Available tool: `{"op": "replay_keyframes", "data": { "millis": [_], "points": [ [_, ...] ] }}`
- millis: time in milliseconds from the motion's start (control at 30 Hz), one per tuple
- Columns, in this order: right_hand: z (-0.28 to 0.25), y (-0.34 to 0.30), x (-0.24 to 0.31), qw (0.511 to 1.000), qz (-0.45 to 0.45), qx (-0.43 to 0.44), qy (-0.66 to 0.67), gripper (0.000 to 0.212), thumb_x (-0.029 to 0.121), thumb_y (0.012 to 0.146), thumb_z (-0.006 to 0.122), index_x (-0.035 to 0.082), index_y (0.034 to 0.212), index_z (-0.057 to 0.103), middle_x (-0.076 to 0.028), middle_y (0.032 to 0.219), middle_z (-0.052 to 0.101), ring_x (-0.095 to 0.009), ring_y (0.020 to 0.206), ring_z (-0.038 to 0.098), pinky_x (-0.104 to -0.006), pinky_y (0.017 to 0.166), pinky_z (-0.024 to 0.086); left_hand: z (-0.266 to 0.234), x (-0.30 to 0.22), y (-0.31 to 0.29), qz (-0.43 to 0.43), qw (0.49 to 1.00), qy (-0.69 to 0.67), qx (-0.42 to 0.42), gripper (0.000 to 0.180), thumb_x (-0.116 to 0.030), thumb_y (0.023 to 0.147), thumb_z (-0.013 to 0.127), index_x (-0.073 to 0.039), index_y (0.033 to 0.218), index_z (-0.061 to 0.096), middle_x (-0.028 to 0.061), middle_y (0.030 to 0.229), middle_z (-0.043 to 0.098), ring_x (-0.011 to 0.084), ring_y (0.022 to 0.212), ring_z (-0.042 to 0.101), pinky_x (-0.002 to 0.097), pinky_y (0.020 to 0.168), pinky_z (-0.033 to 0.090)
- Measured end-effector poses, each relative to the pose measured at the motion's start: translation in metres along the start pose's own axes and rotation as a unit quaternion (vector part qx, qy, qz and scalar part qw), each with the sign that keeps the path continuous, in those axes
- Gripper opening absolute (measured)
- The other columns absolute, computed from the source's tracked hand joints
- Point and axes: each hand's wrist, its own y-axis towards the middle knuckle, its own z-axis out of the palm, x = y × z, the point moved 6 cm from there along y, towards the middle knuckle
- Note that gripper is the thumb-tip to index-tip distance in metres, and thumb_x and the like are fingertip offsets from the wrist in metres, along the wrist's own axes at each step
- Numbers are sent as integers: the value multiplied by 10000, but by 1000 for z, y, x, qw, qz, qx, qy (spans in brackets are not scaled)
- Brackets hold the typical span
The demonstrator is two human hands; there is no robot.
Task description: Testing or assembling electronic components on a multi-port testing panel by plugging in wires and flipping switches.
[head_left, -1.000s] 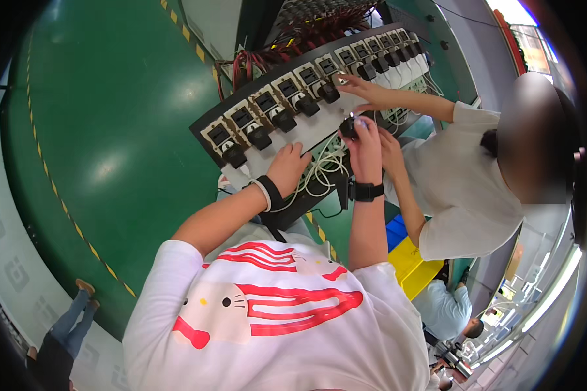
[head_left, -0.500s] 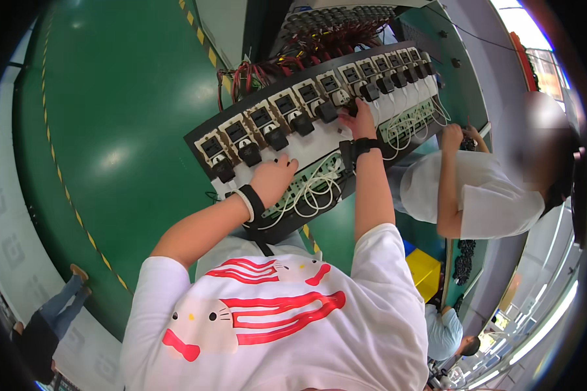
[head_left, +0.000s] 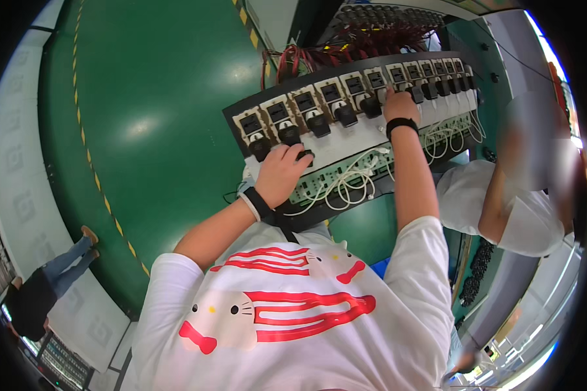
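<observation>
We look down on a long dark test panel (head_left: pixel 319 88) that carries a row of beige socket modules, each with a black plug-in adapter (head_left: pixel 346 116) seated below it. Below the row runs a white strip, and below that a green terminal board (head_left: pixel 346 176) with looped white cables (head_left: pixel 352 186).

Our left hand (head_left: pixel 282 173) rests on the white strip near the left end of the panel, just below the third module. Its fingers curl around a small black adapter (head_left: pixel 304 156); the grip is closed on it, and the adapter lies against the strip, apart from the sockets. A black band sits on that wrist.

Our right hand (head_left: pixel 400 104) reaches further along the row, near its middle. Its fingertips (head_left: pixel 390 93) touch the module face there, beside a seated adapter; we cannot tell whether the hand is holding anything, as the back of the hand hides the fingers. A black wristband (head_left: pixel 402 124) marks that wrist too.

Red wiring (head_left: pixel 306 55) bunches behind the panel's top edge. A co-worker in a white shirt (head_left: pixel 502 208) stands at the right end of the panel. Another person in jeans (head_left: pixel 45 280) stands on the green floor (head_left: pixel 156 117) far left.
</observation>
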Motion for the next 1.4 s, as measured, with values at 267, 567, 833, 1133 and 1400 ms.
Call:
{"op": "replay_keyframes", "data": {
  "millis": [267,567,833,1133,1400],
  "points": [
    [13,-6,-8,999,21,-15,27,630,567,959,322,-23,983,541,-206,839,673,-350,757,668,-450,619,523,-52,118,-48,-308,939,-87,-129,136,-110,841,609,-43,955,641,110,934,609,277,902,567,365,816,449],
    [12,7,15,998,-12,-49,-38,598,547,926,425,-18,1057,571,-213,972,671,-325,928,661,-448,775,521,-6,152,-23,-303,898,-310,71,185,-157,818,665,-16,937,673,100,849,647,185,737,615,306,672,482],
    [20,21,-31,992,-88,26,88,589,476,960,413,-98,1081,458,-318,1011,610,-461,944,590,-521,781,487,-4,154,-21,-283,902,-306,111,168,-129,831,663,-3,941,665,78,796,621,151,703,590,289,655,478],
    [14,6,-23,987,-144,-20,72,521,462,961,428,-59,973,444,-320,938,606,-482,873,586,-534,704,484,-6,157,-20,-301,899,-288,131,168,-144,821,670,-6,917,667,97,810,612,175,704,597,303,663,476],
    [22,8,-13,986,-149,-59,-57,504,467,940,472,-35,968,437,-284,932,623,-469,833,608,-520,679,510,-4,160,-18,-302,887,-320,138,175,-163,808,677,-12,894,672,88,764,625,173,699,607,306,649,476]
  ]
}}
